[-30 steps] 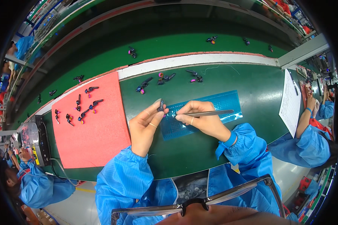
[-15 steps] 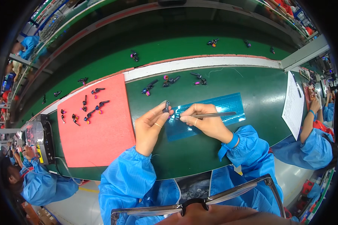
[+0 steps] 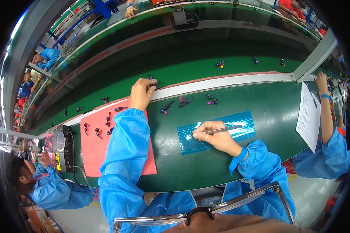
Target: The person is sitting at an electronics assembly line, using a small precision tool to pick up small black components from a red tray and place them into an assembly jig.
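Note:
My left hand [image 3: 141,94] reaches far over the bench rail to the green belt. Its fingers are closed around a small dark earbud-like part [image 3: 154,82], mostly hidden by the fingertips. In my right hand [image 3: 216,136] is a pair of metal tweezers [image 3: 232,128], gripped with the shaft pointing right. That hand rests over a shiny blue perforated sheet [image 3: 243,120] lying on the green bench. Between the hands, behind the sheet, lie several dark earbud-like parts [image 3: 186,101] with pink bits.
A pink foam mat [image 3: 90,163] with several similar parts lies at left, partly under my left arm. Beyond the white rail [image 3: 221,80], the belt [image 3: 190,73] carries more parts. A written paper sheet [image 3: 308,116] with a pen is at right. Co-workers in blue sit on both sides.
My left hand has moved from beside the tweezers, where it held a small dark part, forward and left to the belt. My right hand stays over the blue sheet. The view has shifted.

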Action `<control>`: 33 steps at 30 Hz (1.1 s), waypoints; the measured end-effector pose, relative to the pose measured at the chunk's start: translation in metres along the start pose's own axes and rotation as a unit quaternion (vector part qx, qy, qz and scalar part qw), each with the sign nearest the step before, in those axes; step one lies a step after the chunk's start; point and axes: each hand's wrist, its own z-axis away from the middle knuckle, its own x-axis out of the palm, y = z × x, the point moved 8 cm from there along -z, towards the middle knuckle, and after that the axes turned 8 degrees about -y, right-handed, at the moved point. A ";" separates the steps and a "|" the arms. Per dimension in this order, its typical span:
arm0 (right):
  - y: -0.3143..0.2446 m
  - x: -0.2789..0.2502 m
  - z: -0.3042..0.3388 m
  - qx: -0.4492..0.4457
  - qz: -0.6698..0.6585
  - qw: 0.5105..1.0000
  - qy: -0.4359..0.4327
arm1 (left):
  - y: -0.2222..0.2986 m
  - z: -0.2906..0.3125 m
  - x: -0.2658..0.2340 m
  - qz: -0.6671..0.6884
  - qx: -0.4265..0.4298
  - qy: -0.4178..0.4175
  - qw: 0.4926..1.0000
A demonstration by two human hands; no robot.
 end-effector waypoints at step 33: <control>-0.013 -0.005 0.005 -0.034 -0.102 0.993 0.045 | 0.073 0.116 0.031 0.513 -0.044 0.013 0.857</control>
